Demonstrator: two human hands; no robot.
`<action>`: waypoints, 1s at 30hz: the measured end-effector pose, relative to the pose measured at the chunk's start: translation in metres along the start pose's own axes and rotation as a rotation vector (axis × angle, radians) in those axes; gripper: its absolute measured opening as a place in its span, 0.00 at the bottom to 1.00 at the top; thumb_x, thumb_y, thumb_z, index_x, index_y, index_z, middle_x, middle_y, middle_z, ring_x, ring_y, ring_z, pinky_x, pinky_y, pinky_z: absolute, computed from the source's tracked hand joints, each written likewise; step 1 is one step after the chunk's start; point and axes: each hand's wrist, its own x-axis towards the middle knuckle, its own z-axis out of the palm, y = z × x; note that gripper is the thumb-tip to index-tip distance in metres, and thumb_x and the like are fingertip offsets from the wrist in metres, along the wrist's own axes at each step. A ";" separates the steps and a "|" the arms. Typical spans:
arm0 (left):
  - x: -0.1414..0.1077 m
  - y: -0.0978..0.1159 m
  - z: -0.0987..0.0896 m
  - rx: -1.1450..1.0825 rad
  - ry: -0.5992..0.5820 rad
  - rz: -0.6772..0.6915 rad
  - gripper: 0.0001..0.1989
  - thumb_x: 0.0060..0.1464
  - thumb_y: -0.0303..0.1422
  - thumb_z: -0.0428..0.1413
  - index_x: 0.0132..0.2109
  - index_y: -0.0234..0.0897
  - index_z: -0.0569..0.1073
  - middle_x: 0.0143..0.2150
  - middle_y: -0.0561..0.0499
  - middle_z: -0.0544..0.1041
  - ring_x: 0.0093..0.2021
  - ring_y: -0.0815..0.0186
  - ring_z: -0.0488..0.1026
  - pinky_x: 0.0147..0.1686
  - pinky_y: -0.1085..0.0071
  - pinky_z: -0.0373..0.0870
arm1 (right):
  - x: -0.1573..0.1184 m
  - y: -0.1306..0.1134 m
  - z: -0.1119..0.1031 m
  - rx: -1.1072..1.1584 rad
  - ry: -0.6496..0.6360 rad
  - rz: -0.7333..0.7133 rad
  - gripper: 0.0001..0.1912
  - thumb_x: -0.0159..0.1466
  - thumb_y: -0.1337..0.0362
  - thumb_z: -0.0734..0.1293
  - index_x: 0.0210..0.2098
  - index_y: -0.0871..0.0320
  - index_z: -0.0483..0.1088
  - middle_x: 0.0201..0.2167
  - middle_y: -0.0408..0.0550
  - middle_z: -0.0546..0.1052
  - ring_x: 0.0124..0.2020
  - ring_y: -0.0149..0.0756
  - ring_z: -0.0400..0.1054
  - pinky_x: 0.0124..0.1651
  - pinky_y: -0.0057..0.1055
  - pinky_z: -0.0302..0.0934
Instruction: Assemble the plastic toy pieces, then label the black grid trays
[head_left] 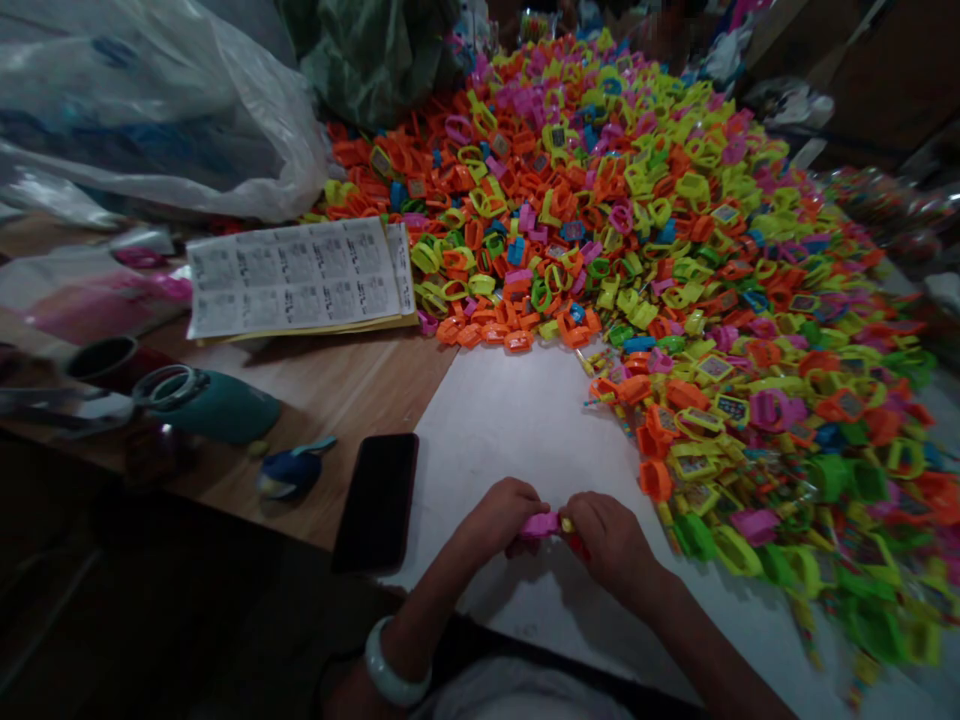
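Over the white sheet [517, 410], my left hand [506, 515] has its fingers closed on a small pink plastic piece [541, 525]. Close beside it, my right hand [606, 540] pinches a small item with yellow and red parts [568, 524] at the right end of the pink piece. The fingers hide most of that item. A large heap of colourful plastic toy watches [600, 200] spreads behind and to the right of both hands.
A black phone [376, 503] lies left of my hands. Farther left are a teal bottle [217, 402], a dark cup [112, 362] and a blue object [289, 474]. Printed sticker sheets [296, 278] lie behind them, below a clear plastic bag [165, 110].
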 end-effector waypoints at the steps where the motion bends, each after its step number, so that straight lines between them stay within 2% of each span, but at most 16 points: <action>1: 0.000 0.001 0.000 -0.018 -0.017 0.008 0.15 0.50 0.41 0.49 0.25 0.34 0.67 0.15 0.54 0.68 0.12 0.73 0.59 0.15 0.74 0.53 | 0.001 0.001 0.000 0.009 -0.001 0.020 0.06 0.65 0.67 0.58 0.32 0.58 0.64 0.26 0.46 0.71 0.28 0.33 0.64 0.32 0.29 0.59; 3: -0.002 0.002 0.000 -0.087 -0.074 0.072 0.20 0.53 0.47 0.47 0.28 0.33 0.68 0.19 0.53 0.71 0.13 0.73 0.61 0.15 0.75 0.54 | 0.004 0.009 -0.009 0.012 -0.020 0.047 0.06 0.65 0.66 0.59 0.32 0.58 0.64 0.27 0.46 0.72 0.29 0.34 0.65 0.33 0.29 0.60; 5: -0.003 0.002 -0.002 -0.168 -0.114 0.169 0.25 0.55 0.51 0.42 0.32 0.32 0.69 0.24 0.50 0.74 0.16 0.72 0.65 0.17 0.75 0.55 | 0.006 0.023 -0.030 -0.039 -0.001 0.070 0.06 0.65 0.66 0.59 0.34 0.57 0.66 0.29 0.47 0.73 0.32 0.35 0.66 0.35 0.31 0.61; 6: -0.002 0.002 -0.005 -0.184 -0.095 0.212 0.27 0.56 0.52 0.40 0.35 0.32 0.69 0.26 0.49 0.75 0.18 0.71 0.67 0.18 0.75 0.57 | 0.006 0.032 -0.045 -0.092 0.045 0.089 0.06 0.65 0.64 0.60 0.35 0.57 0.67 0.29 0.48 0.74 0.32 0.36 0.67 0.35 0.32 0.62; 8: 0.002 0.003 -0.013 -0.116 0.052 0.268 0.26 0.57 0.51 0.40 0.37 0.33 0.70 0.28 0.49 0.75 0.20 0.70 0.70 0.20 0.74 0.60 | 0.003 0.052 -0.079 -0.229 0.199 0.166 0.07 0.64 0.61 0.62 0.38 0.58 0.68 0.32 0.50 0.75 0.34 0.37 0.68 0.37 0.35 0.64; 10: 0.012 0.009 -0.027 0.088 0.322 0.324 0.21 0.58 0.46 0.43 0.36 0.35 0.71 0.30 0.49 0.76 0.25 0.68 0.72 0.25 0.72 0.65 | 0.000 0.069 -0.108 -0.365 0.389 0.307 0.10 0.62 0.61 0.64 0.42 0.59 0.69 0.40 0.53 0.76 0.42 0.41 0.69 0.45 0.41 0.64; 12: 0.030 0.021 -0.044 0.290 0.595 0.378 0.15 0.58 0.40 0.45 0.38 0.36 0.72 0.35 0.47 0.76 0.33 0.65 0.74 0.35 0.69 0.68 | 0.001 0.079 -0.122 -0.431 0.537 0.405 0.11 0.62 0.64 0.65 0.44 0.60 0.69 0.47 0.56 0.74 0.50 0.45 0.67 0.53 0.48 0.60; 14: 0.055 0.039 -0.063 0.375 0.788 0.409 0.12 0.58 0.34 0.47 0.45 0.35 0.70 0.45 0.43 0.74 0.45 0.61 0.71 0.46 0.65 0.66 | 0.009 0.079 -0.114 -0.402 0.570 0.384 0.11 0.62 0.66 0.65 0.44 0.61 0.69 0.50 0.57 0.72 0.54 0.46 0.64 0.56 0.50 0.58; 17: 0.098 0.070 -0.087 0.396 0.939 0.440 0.15 0.57 0.28 0.48 0.52 0.32 0.66 0.57 0.38 0.65 0.57 0.57 0.60 0.57 0.61 0.55 | 0.028 0.066 -0.070 -0.240 0.475 0.240 0.09 0.62 0.66 0.64 0.43 0.60 0.69 0.47 0.56 0.74 0.51 0.44 0.67 0.53 0.48 0.62; 19: 0.123 0.084 -0.097 0.411 0.988 0.449 0.14 0.57 0.28 0.50 0.51 0.32 0.67 0.55 0.38 0.66 0.57 0.56 0.59 0.57 0.59 0.53 | 0.040 0.057 -0.034 -0.136 0.380 0.196 0.08 0.63 0.65 0.64 0.42 0.57 0.69 0.45 0.53 0.75 0.48 0.41 0.68 0.50 0.43 0.65; 22: 0.141 0.091 -0.101 0.434 1.006 0.447 0.11 0.54 0.30 0.53 0.46 0.33 0.69 0.47 0.40 0.70 0.53 0.55 0.61 0.54 0.56 0.56 | 0.051 0.054 0.004 0.024 0.197 0.295 0.10 0.64 0.61 0.63 0.43 0.55 0.69 0.40 0.51 0.77 0.42 0.38 0.72 0.44 0.36 0.68; 25: 0.134 0.082 -0.093 0.472 0.961 0.464 0.07 0.50 0.29 0.57 0.39 0.33 0.71 0.44 0.41 0.70 0.52 0.53 0.62 0.52 0.54 0.58 | 0.056 0.061 0.015 0.181 0.142 0.452 0.12 0.64 0.58 0.61 0.45 0.56 0.68 0.41 0.51 0.76 0.42 0.38 0.71 0.45 0.36 0.67; 27: 0.117 0.072 -0.082 0.500 0.899 0.503 0.05 0.48 0.28 0.59 0.34 0.34 0.71 0.46 0.42 0.70 0.53 0.53 0.62 0.53 0.54 0.58 | 0.059 0.065 0.014 0.251 0.161 0.533 0.14 0.64 0.58 0.61 0.46 0.57 0.67 0.44 0.53 0.75 0.46 0.39 0.70 0.49 0.38 0.65; 30: 0.083 0.053 -0.063 0.525 0.744 0.568 0.05 0.46 0.27 0.60 0.31 0.36 0.70 0.43 0.48 0.72 0.47 0.60 0.67 0.49 0.63 0.64 | 0.059 0.063 0.008 0.374 0.154 0.612 0.16 0.63 0.59 0.61 0.49 0.58 0.63 0.43 0.53 0.74 0.42 0.38 0.71 0.43 0.35 0.67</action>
